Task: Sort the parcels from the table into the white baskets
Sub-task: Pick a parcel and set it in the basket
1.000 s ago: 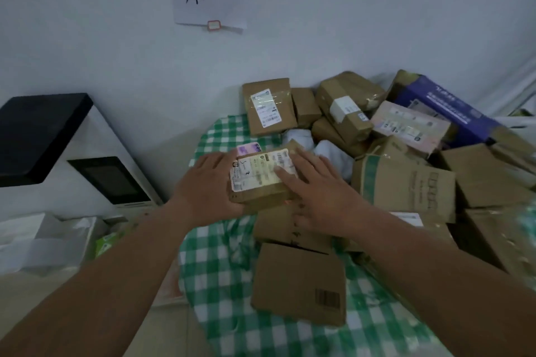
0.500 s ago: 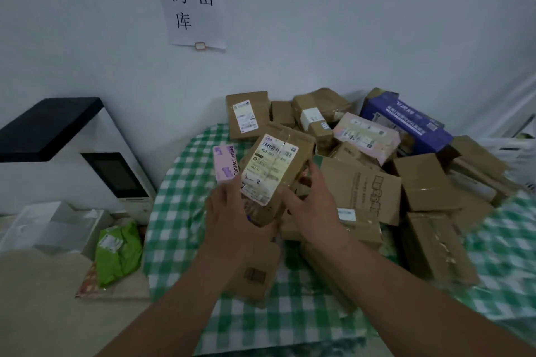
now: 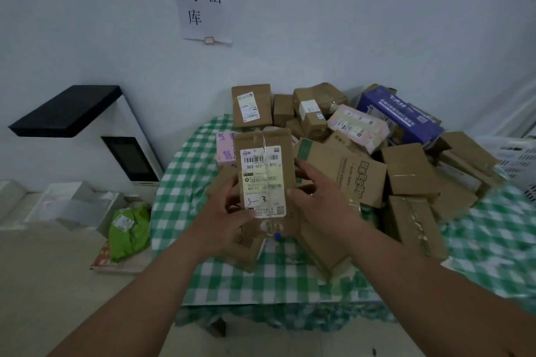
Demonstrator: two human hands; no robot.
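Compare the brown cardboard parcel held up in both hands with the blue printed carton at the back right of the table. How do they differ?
The brown cardboard parcel is plain kraft; the blue printed carton is blue with white lettering. The parcel is lifted upright in the left hand and right hand; the carton lies tilted on the pile. The parcel's white label shows handwritten "3-3"; the carton shows none. Both are rectangular boxes.

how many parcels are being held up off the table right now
2: a brown labelled box gripped by the left hand and right hand, and a pink box behind it. Others stay piled.
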